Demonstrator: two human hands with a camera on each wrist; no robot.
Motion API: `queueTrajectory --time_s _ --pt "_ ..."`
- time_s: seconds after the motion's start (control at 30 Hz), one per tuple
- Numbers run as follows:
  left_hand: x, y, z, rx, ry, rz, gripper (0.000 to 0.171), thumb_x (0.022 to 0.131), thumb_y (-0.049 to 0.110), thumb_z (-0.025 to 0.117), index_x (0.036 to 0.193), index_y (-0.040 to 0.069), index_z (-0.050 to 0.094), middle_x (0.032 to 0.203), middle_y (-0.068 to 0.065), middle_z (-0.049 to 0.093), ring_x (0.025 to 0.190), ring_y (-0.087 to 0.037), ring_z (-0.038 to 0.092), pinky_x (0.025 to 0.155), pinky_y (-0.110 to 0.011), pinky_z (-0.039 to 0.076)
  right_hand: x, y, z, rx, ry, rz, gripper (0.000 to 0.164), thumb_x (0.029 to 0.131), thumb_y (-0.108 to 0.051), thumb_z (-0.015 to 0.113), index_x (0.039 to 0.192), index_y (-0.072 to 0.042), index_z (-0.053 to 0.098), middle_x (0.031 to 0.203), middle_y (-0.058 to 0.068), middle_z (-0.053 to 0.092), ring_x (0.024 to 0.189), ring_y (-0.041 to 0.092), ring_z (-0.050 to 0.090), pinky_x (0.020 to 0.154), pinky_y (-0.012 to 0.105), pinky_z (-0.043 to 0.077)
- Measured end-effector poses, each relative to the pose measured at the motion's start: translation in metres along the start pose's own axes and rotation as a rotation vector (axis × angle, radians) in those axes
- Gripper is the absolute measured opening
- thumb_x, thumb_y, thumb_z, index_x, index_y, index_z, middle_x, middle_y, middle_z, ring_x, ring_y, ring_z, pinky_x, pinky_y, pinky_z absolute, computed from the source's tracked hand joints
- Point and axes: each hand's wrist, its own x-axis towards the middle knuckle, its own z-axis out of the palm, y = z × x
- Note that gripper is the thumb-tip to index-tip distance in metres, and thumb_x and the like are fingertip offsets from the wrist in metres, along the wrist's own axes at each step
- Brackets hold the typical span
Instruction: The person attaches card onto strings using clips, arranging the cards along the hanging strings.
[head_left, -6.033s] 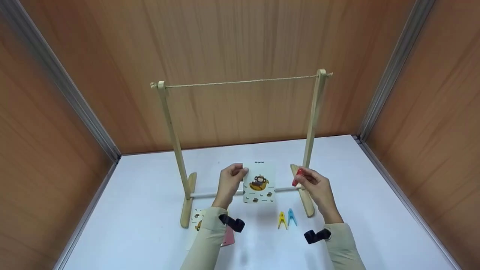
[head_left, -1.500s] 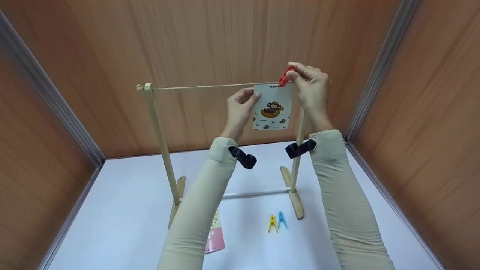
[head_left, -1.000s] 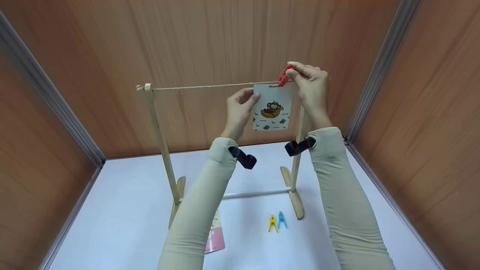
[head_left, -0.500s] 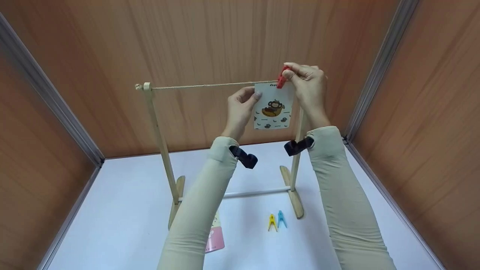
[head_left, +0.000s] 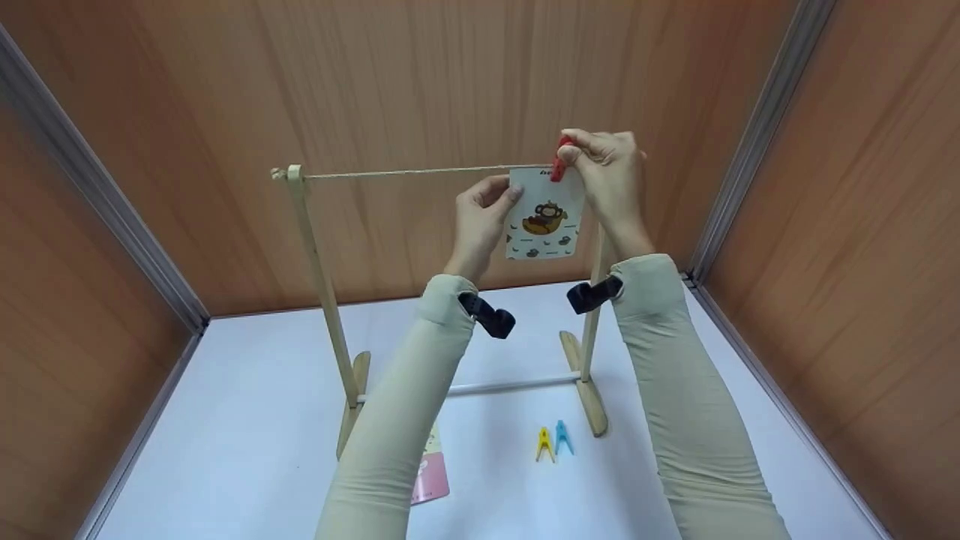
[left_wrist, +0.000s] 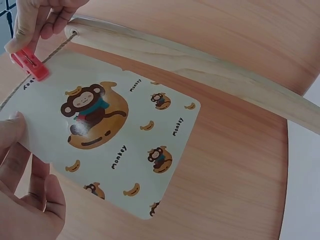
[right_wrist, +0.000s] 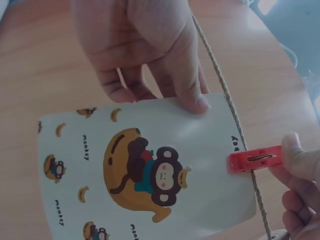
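We hold a card at the string, a red peg over its top edge.
Head view: our arms reach up, left hand clamped on the card's side edge, right hand pinching the red peg's upper end; well below our fingers, a yellow peg, a blue peg and a pink card, part hidden by our left sleeve, lie on the table. Left wrist view: our left thumb rests on the card's face, other fingers bent past its edge. Right wrist view: just beyond our right fingertips, the red peg's tip crosses the string onto the card.
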Motion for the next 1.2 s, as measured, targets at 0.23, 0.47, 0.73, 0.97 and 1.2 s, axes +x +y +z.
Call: queueTrajectory --time_s 0.23,0.47,0.73,0.97,1.2 --pt "0.0 -0.002 0.0 -0.002 0.001 -0.015 0.025 0.094 0.021 0.062 0.116 0.009 0.066 0.111 -0.007 0.069 0.099 -0.016 0.065 0.086 -0.029 0.05 -0.001 0.0 0.001 -0.043 -0.045 -0.053 0.037 0.081 -0.03 0.069 0.108 -0.005 0.073 0.107 0.014 0.07 0.102 0.016 0.043 0.109 0.043 0.018" --pt "-0.001 -0.003 0.0 -0.026 -0.004 -0.009 0.024 0.094 0.022 0.062 0.115 0.01 0.066 0.11 -0.007 0.069 0.097 -0.016 0.065 0.083 -0.029 0.051 -0.001 -0.001 -0.001 -0.1 -0.108 -0.056 0.039 0.084 -0.027 0.068 0.115 -0.004 0.07 0.114 0.015 0.067 0.115 0.024 0.044 0.116 0.059 0.0" --pt "-0.003 -0.004 0.0 -0.023 -0.005 -0.011 0.024 0.094 0.021 0.061 0.115 0.01 0.066 0.11 -0.006 0.069 0.098 -0.016 0.064 0.086 -0.029 0.05 -0.006 -0.003 0.001 -0.139 -0.101 -0.052 0.049 0.084 -0.03 0.067 0.125 -0.005 0.062 0.117 0.016 0.066 0.118 0.026 0.044 0.116 0.06 -0.003" --pt "-0.004 -0.004 0.0 -0.02 0.0 -0.004 0.024 0.094 0.02 0.062 0.115 0.009 0.065 0.11 -0.007 0.068 0.098 -0.016 0.065 0.085 -0.027 0.05 -0.011 0.0 0.003 -0.152 -0.068 -0.079 0.045 0.088 -0.03 0.065 0.127 -0.007 0.061 0.118 0.013 0.067 0.114 0.023 0.045 0.117 0.056 -0.003" --pt "-0.005 -0.004 -0.002 -0.013 0.009 -0.02 0.026 0.095 0.022 0.06 0.118 0.011 0.064 0.111 -0.006 0.067 0.098 -0.016 0.063 0.086 -0.028 0.051 -0.015 0.01 0.005 -0.107 -0.038 -0.124 0.041 0.09 -0.028 0.065 0.125 -0.007 0.063 0.115 0.012 0.069 0.11 0.023 0.048 0.12 0.05 0.002"
